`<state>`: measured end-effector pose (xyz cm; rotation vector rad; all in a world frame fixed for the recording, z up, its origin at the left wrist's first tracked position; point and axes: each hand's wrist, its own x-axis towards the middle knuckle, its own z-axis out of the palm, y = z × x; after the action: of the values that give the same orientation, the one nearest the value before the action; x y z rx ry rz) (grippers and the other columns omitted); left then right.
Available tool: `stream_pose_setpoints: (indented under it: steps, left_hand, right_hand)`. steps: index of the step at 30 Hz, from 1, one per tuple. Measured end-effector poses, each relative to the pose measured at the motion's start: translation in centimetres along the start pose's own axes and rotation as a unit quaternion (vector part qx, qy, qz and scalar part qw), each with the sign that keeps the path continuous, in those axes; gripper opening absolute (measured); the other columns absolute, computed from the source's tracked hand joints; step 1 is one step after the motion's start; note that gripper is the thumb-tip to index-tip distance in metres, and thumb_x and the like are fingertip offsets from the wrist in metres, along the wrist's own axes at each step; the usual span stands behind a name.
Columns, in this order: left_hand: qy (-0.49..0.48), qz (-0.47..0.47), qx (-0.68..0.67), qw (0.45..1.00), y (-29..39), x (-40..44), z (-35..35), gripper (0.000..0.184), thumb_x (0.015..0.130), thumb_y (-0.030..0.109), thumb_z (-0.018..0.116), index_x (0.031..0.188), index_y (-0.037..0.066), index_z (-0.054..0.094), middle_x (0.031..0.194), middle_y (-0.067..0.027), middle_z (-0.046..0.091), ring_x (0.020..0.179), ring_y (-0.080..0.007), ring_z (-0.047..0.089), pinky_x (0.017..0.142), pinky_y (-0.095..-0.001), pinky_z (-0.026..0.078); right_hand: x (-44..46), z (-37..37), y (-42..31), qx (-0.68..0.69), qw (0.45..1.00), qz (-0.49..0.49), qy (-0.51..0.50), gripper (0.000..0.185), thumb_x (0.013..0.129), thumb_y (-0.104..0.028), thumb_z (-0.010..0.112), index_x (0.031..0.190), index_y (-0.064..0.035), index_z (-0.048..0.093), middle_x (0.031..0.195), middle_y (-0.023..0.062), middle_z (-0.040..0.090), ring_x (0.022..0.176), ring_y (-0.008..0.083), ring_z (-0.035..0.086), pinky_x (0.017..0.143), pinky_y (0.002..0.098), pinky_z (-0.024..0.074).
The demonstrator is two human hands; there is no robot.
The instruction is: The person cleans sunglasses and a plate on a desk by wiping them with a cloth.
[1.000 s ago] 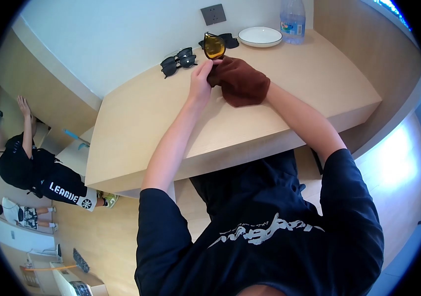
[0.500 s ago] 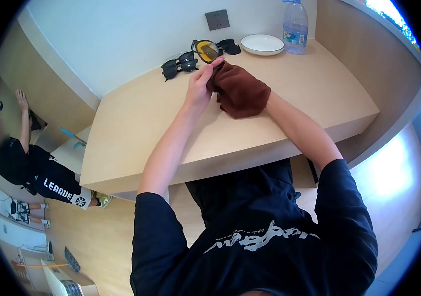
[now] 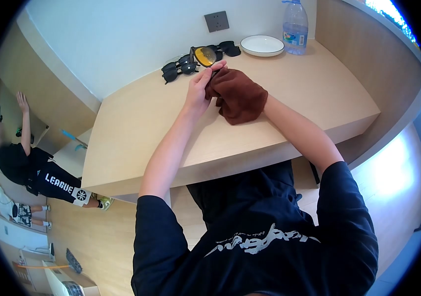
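Our left hand (image 3: 199,90) is closed on the yellow-lensed glasses (image 3: 204,55), thumb and fingers pinching the near end of what shows, while our right hand is covered by the brown cloth (image 3: 242,96), so we cannot tell how its fingers are set. We have the glasses over the far part of the table (image 3: 136,128), one yellow lens showing beyond our fingertips and the rest hidden by hand and cloth. We judge them light and fairly stiff, with slim parts that could bend or snap under a twist and a smooth lens that may slip or smudge; we would grip them at the rim or bridge. Our cloth looks soft and limp, easily bunched from anywhere. Counting, we find one yellow-lensed pair, one cloth, what look like three pairs of dark sunglasses (image 3: 171,75), two close together on the left and one partly hidden on the right, one white plate (image 3: 263,45), one bottle (image 3: 295,29), one wall socket (image 3: 216,21) and two other people (image 3: 12,160)
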<state>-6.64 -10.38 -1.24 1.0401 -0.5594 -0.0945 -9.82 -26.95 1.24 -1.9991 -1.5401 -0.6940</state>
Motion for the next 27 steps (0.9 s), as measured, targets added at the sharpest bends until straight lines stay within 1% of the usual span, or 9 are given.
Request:
stream_pose_setpoints:
  steps: [7,9,12,16,18,21,22,24,27]
  left_hand:
    - [-0.008,-0.052,0.016,0.999,-0.6,-0.6,-0.4,0.036,0.104,0.024,0.042,0.120,-0.001,0.061,0.134,-0.0119,0.056,0.114,-0.0215,0.060,0.087,-0.0340,0.055]
    - [0.045,0.013,0.010,0.999,-0.8,-0.6,-0.1,0.035,0.104,0.025,0.041,0.114,0.001,0.063,0.130,-0.0124,0.059,0.111,-0.0214,0.061,0.085,-0.0334,0.056]
    - [0.073,0.024,-0.001,0.997,-0.2,-0.7,-0.6,0.034,0.104,0.025,0.039,0.110,0.001,0.063,0.126,-0.0136,0.061,0.113,-0.0228,0.060,0.090,-0.0366,0.053]
    - [0.037,0.036,0.004,0.999,-0.5,-0.5,-1.2,0.034,0.105,0.024,0.037,0.105,0.002,0.062,0.124,-0.0165,0.062,0.117,-0.0252,0.058,0.098,-0.0408,0.049]
    - [0.028,0.039,0.002,0.999,-0.7,-0.3,-1.3,0.034,0.105,0.028,0.035,0.097,0.006,0.059,0.123,-0.0127,0.061,0.124,-0.0284,0.052,0.107,-0.0412,0.041]
    - [0.027,0.060,-0.042,0.997,-1.3,0.2,-1.9,0.033,0.106,0.030,0.034,0.090,0.009,0.054,0.113,-0.0108,0.063,0.123,-0.0301,0.052,0.108,-0.0421,0.039]
    - [0.025,0.060,-0.039,0.997,-1.3,0.4,-2.0,0.033,0.106,0.030,0.034,0.090,0.009,0.054,0.113,-0.0108,0.063,0.123,-0.0301,0.052,0.108,-0.0421,0.039]
    - [0.034,0.070,-0.102,0.992,-1.4,0.5,-2.4,0.033,0.106,0.030,0.033,0.086,0.010,0.050,0.102,-0.0087,0.062,0.119,-0.0311,0.054,0.107,-0.0434,0.040]
    - [0.034,0.057,-0.104,0.992,-1.4,0.5,-3.1,0.031,0.105,0.029,0.034,0.087,0.010,0.051,0.098,-0.0078,0.061,0.111,-0.0302,0.057,0.105,-0.0437,0.041]
  right_hand:
    - [-0.2,1.0,-1.1,0.004,0.990,0.136,0.023,0.030,0.056,0.000,0.061,0.083,-0.0028,0.048,0.084,0.0099,0.057,0.089,0.0281,0.056,0.075,0.0358,0.0506]
    - [-0.4,0.9,-0.9,-0.088,0.995,0.005,0.043,0.031,0.055,-0.002,0.063,0.085,-0.0013,0.051,0.085,0.0107,0.058,0.091,0.0295,0.056,0.080,0.0363,0.0502]
    - [-0.8,1.0,-0.4,-0.064,0.997,-0.007,-0.036,0.037,0.054,0.003,0.059,0.091,0.0019,0.055,0.092,0.0108,0.058,0.104,0.0287,0.055,0.094,0.0344,0.0459]
    - [-0.4,0.3,-1.3,-0.074,0.994,-0.064,-0.039,0.046,0.055,0.001,0.058,0.100,0.0049,0.058,0.096,0.0131,0.059,0.106,0.0305,0.054,0.094,0.0354,0.0456]
    - [-0.1,0.8,-2.1,-0.239,0.970,-0.013,-0.049,0.047,0.058,-0.006,0.064,0.103,0.0045,0.057,0.104,0.0170,0.058,0.101,0.0329,0.056,0.091,0.0367,0.0470]
    - [-1.2,4.2,0.6,-0.376,0.925,-0.030,-0.036,0.057,0.061,-0.005,0.062,0.116,0.0047,0.051,0.106,0.0198,0.057,0.105,0.0297,0.056,0.090,0.0375,0.0465]
    - [-1.4,4.2,1.1,-0.378,0.925,-0.029,-0.033,0.057,0.061,-0.005,0.062,0.116,0.0047,0.051,0.106,0.0198,0.057,0.105,0.0297,0.056,0.090,0.0375,0.0465]
    - [-1.9,4.1,1.8,-0.043,0.993,0.101,-0.050,0.049,0.064,-0.001,0.059,0.111,0.0106,0.052,0.093,0.0162,0.060,0.085,0.0330,0.061,0.068,0.0393,0.0509]
    - [-1.7,4.7,4.1,-0.135,0.990,-0.012,0.036,0.037,0.061,0.002,0.060,0.098,0.0015,0.057,0.081,0.0145,0.061,0.073,0.0339,0.061,0.061,0.0418,0.0484]
